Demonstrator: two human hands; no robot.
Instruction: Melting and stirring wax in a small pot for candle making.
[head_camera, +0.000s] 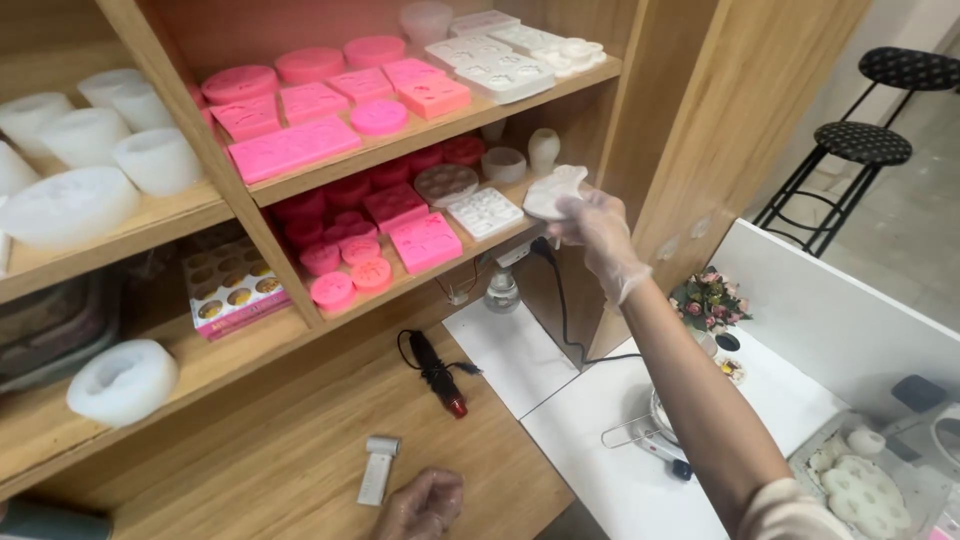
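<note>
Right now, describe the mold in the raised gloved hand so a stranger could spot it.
Start at the wooden shelf unit stacked with pink and white silicone molds. At its middle shelf's right end, the right hand grips a white flower-shaped mold. It alone is off the shelf, held in the air.

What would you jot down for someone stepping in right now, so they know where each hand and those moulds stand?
Right hand: gloved, raised at the shelf, gripping a white mould by its edge, just in front of the middle shelf.
Left hand: gloved, loosely curled, resting empty on the wooden counter beside a small white tool.
Shelves hold pink moulds and white ones; the held mould is not set down on any shelf.
On the white table to the right: a metal pot and a white flower-shaped mould.
A black-and-red tool lies on the counter.
</note>
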